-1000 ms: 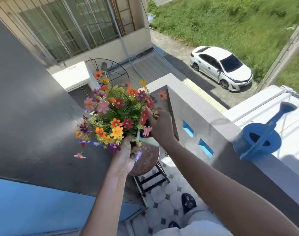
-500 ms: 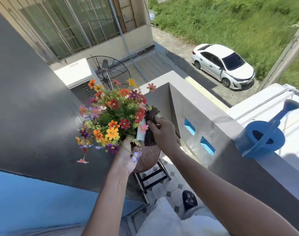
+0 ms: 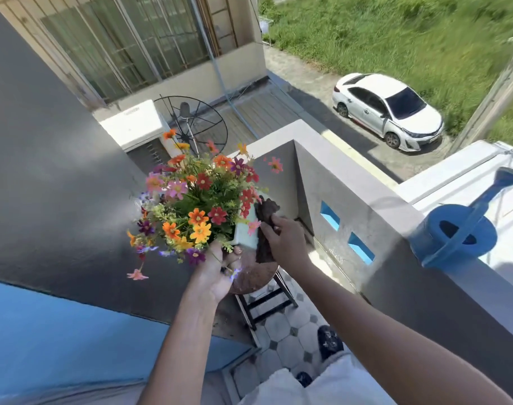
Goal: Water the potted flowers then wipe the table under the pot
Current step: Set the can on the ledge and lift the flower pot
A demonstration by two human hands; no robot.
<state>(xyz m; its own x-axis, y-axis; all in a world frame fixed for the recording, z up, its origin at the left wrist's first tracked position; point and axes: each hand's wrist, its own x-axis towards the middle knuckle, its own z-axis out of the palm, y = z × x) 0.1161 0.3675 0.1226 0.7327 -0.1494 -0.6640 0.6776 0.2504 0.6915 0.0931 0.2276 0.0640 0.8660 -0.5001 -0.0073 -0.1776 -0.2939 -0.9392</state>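
Note:
A white pot (image 3: 245,230) full of orange, red, pink and purple flowers (image 3: 199,200) is lifted off a small round rusty-brown table (image 3: 254,277). My left hand (image 3: 217,270) grips the pot from below at its near side. Just right of the pot, my right hand (image 3: 286,239) is closed on a dark brown rag (image 3: 265,226), which hangs over the tabletop. A blue watering can (image 3: 461,232) stands on the balcony wall at the right, well away from both hands.
The grey balcony wall (image 3: 366,206) with blue openings runs along the right. A dark grey and blue wall (image 3: 45,200) closes the left. The table's black legs (image 3: 267,299) stand on patterned tiles, near my shoes (image 3: 329,342). Far below are a white car and grass.
The pot has gone up and slightly left, away from the tabletop. My right hand let go of the pot's side and now holds the brown rag beside it.

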